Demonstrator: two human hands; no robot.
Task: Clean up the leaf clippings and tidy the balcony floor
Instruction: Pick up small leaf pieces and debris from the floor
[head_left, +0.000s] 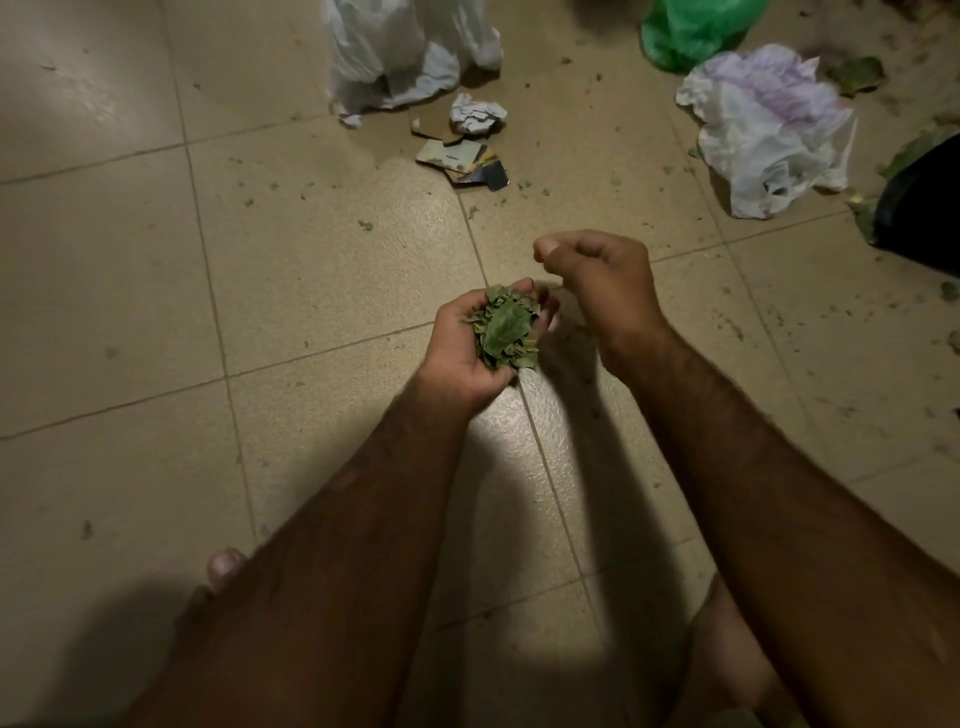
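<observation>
**Leaves in your left hand**

Your left hand is cupped, palm up. Its grip is curled round a heap of leaf clippings. Your right hand is just beside it, a little ahead and to the right, with the back of the hand up. Its grip is pressed together, with the fingers curled in against the thumb. Both hands are over the tiled floor.

Ahead of your left grip lie some torn card pieces. Just past them is a ball of crumpled paper. Past that is a white bag.

Ahead and to the right of your right grip lies a white and purple bag. A green bag is behind it.

Small leaf bits lie on the floor ahead of both grips. More of them lie far to the right of your right grip.
</observation>
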